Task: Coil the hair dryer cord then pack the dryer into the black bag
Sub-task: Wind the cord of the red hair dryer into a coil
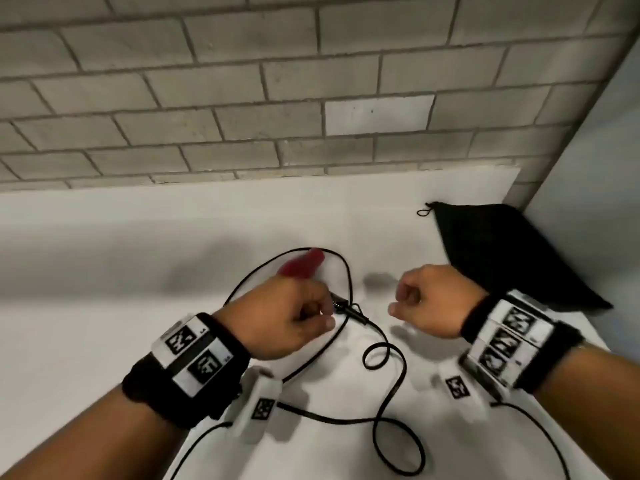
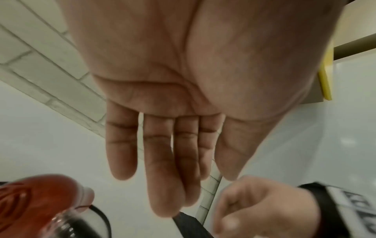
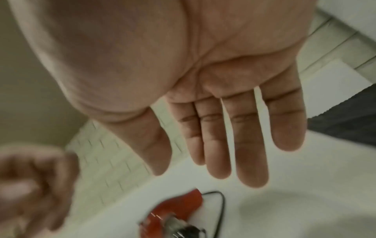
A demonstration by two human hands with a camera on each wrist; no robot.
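While the cord [image 1: 384, 362] lies in loose, uneven loops over the near-middle of the white table [image 1: 104, 271], coiling looks barely begun, maybe not at all. Red dryer [image 1: 301, 263] sits just beyond the left hand [image 1: 294, 317], partly hidden by it. Wrist views show both hands w/ fingers straight and relaxed, holding nothing; head view is blurred, so contact w/ the cord end can't be told. Right hand [image 1: 433, 299] hovers near the middle, apart from the cord. Black bag [image 1: 502, 251] lies flat at far right, well apart from the dryer. Packing not started.
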